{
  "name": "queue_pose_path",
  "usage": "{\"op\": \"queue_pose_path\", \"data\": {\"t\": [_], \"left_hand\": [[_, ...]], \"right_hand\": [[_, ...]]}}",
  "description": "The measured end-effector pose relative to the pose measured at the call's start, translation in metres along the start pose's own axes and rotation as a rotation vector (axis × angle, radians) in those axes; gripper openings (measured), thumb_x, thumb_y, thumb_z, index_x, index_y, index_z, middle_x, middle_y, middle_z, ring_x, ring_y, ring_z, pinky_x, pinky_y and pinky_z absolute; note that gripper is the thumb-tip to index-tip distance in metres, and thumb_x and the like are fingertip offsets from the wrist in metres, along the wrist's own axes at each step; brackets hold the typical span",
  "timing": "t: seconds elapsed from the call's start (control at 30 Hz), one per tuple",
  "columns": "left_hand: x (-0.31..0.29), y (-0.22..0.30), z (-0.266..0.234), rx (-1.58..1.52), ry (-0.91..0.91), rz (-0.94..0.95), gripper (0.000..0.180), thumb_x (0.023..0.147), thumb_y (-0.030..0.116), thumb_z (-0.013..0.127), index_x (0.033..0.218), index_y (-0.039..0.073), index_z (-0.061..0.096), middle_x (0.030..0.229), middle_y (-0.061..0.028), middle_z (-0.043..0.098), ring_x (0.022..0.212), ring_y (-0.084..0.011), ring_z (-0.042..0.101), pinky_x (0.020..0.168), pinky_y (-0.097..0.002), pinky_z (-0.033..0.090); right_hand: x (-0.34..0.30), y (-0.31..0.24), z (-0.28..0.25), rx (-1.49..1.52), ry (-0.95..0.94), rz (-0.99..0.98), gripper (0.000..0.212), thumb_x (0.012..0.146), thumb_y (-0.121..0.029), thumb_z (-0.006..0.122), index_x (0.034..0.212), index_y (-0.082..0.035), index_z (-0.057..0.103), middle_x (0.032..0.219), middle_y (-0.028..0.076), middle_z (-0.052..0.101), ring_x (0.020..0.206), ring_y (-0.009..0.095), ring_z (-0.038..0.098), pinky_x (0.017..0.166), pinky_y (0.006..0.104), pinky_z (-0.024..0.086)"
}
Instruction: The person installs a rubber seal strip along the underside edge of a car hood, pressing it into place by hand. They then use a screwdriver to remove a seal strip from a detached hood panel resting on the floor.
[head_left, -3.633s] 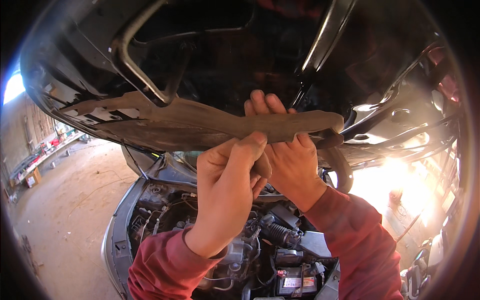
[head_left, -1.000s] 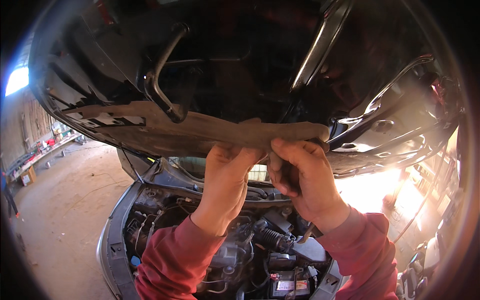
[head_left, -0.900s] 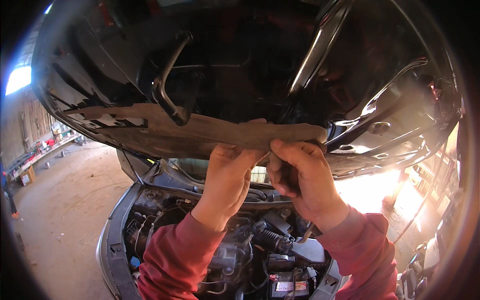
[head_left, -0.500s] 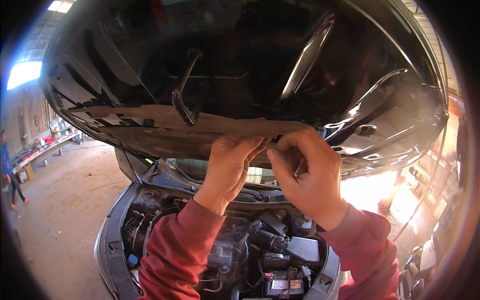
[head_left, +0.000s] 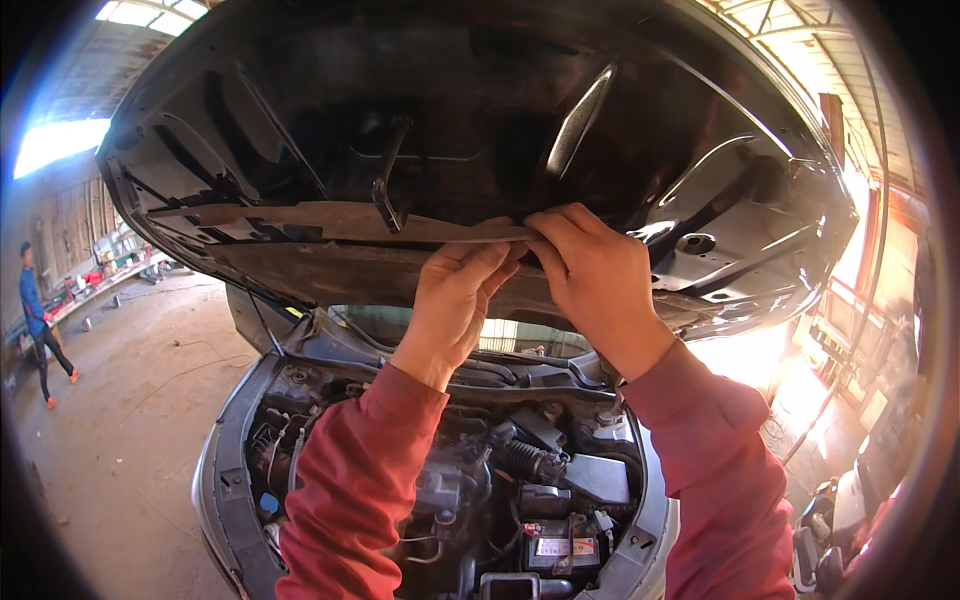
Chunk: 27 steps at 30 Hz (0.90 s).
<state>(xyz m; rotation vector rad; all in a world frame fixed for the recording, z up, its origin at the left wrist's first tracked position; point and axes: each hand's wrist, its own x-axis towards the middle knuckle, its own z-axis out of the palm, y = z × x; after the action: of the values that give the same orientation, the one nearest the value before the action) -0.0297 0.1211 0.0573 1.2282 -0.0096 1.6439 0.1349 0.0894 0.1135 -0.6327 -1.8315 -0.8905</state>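
Note:
Above the engine bay stands a raised black car hood [head_left: 320, 110], seen from its underside. A brownish, flexible hood liner [head_left: 310, 222] hangs partly loose along the hood, its edge folded away from the metal. My left hand [head_left: 450, 305] pinches the liner's edge from below, thumb against fingers. Close beside it, my right hand [head_left: 600, 290] is closed on the same edge, fingertips curled over the top. The fingertips of both hands nearly meet, and what lies between them is partly hidden. A dark metal hood striker [head_left: 390, 185] hangs left of my hands.
Below my arms lies the engine bay [head_left: 440, 490], with a battery [head_left: 565, 548], an air filter box [head_left: 598, 478] and a blue cap [head_left: 268, 503]. A person in blue [head_left: 36, 310] is at the far left near a cluttered workbench [head_left: 110, 280].
My right hand has shifted slightly left and up, its fingers now over the liner's edge. The view has moved a little, and the person at the far left shows more fully.

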Motion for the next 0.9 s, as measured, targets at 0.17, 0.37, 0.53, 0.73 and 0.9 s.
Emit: {"op": "queue_pose_path", "data": {"t": [0.17, 0.37, 0.53, 0.73, 0.9], "left_hand": [[-0.002, -0.002, -0.001, -0.05, -0.005, -0.016, 0.025, 0.097, 0.006, 0.066, 0.121, 0.006, 0.068, 0.118, -0.0058, 0.07, 0.112, -0.0171, 0.065, 0.102, -0.032, 0.05], [-0.004, -0.005, 0.0, -0.084, -0.012, 0.023, 0.026, 0.094, 0.003, 0.068, 0.119, 0.009, 0.069, 0.116, -0.0018, 0.071, 0.11, -0.0124, 0.065, 0.1, -0.0291, 0.049], [-0.006, -0.006, 0.004, -0.092, 0.008, 0.028, 0.027, 0.094, 0.003, 0.069, 0.12, 0.01, 0.068, 0.115, -0.0009, 0.071, 0.11, -0.0119, 0.064, 0.1, -0.0293, 0.048], [-0.006, 0.001, 0.005, 0.028, 0.039, -0.013, 0.025, 0.096, 0.008, 0.066, 0.121, 0.005, 0.066, 0.114, -0.0051, 0.07, 0.108, -0.0153, 0.065, 0.097, -0.031, 0.05], [-0.002, 0.011, -0.004, 0.11, -0.019, -0.153, 0.018, 0.099, 0.011, 0.065, 0.115, 0.003, 0.068, 0.111, -0.0083, 0.071, 0.103, -0.0183, 0.069, 0.087, -0.0304, 0.056]], "right_hand": [[0.002, 0.002, 0.003, -0.027, -0.006, -0.01, 0.01, 0.089, -0.017, 0.068, 0.099, -0.013, 0.07, 0.089, 0.003, 0.067, 0.07, 0.028, 0.068, 0.057, 0.037, 0.054], [0.002, 0.004, 0.005, -0.093, -0.014, -0.058, 0.01, 0.087, -0.019, 0.068, 0.094, -0.013, 0.063, 0.088, 0.001, 0.062, 0.064, 0.026, 0.068, 0.052, 0.0369, 0.054], [0.003, 0.001, 0.003, -0.112, -0.039, -0.023, 0.009, 0.088, -0.019, 0.069, 0.092, -0.013, 0.063, 0.087, 0.002, 0.062, 0.065, 0.027, 0.067, 0.054, 0.0377, 0.054], [0.003, 0.002, 0.001, -0.01, -0.025, -0.008, 0.007, 0.086, -0.015, 0.069, 0.092, -0.013, 0.065, 0.087, 0.003, 0.063, 0.068, 0.029, 0.067, 0.057, 0.0387, 0.054], [0.004, 0.003, 0.0, 0.054, -0.016, -0.003, 0.008, 0.085, -0.014, 0.07, 0.092, -0.013, 0.065, 0.086, 0.003, 0.062, 0.069, 0.028, 0.067, 0.057, 0.0383, 0.054]]}}
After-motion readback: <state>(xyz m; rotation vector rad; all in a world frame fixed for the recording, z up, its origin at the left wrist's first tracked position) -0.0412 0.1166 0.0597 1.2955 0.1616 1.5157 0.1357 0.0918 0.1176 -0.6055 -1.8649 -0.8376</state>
